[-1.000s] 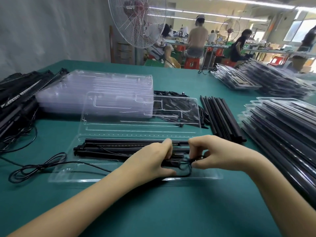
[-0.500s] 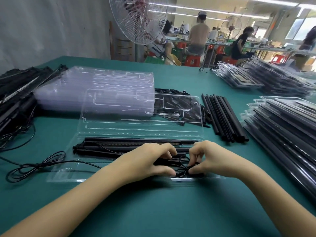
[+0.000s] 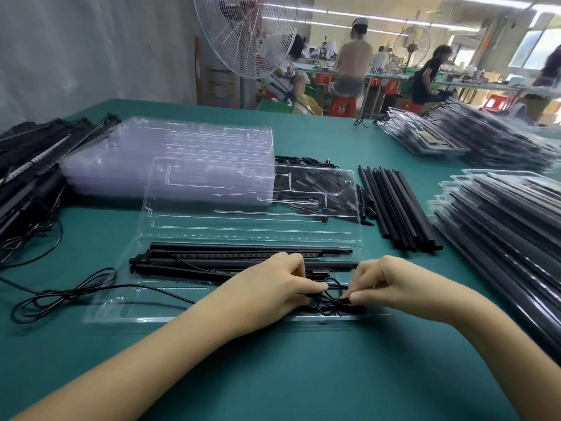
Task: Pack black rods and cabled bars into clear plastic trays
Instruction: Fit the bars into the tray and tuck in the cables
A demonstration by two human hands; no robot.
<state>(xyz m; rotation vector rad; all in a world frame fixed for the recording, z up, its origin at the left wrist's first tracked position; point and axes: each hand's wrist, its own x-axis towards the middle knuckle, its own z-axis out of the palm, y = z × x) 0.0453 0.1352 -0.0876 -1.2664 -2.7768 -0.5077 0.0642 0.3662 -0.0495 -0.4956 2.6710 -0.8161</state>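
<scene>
Pinching coiled cable (image 3: 332, 299), left hand (image 3: 267, 287) and right hand (image 3: 391, 284) fingers | teal table (image 3: 303, 375) | fan (image 3: 246, 31), workers (image 3: 353, 65) behind

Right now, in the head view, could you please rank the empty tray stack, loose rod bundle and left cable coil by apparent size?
Largest: empty tray stack.
Then loose rod bundle and left cable coil, too alike to rank.

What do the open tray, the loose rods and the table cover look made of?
Open tray: thin clear plastic, glossy; see-through, and its moulded ridges glint. Loose rods: matte black, plastic or coated metal, unclear which. Table cover: dull teal sheet, perhaps a rubber mat; no glare.
</scene>
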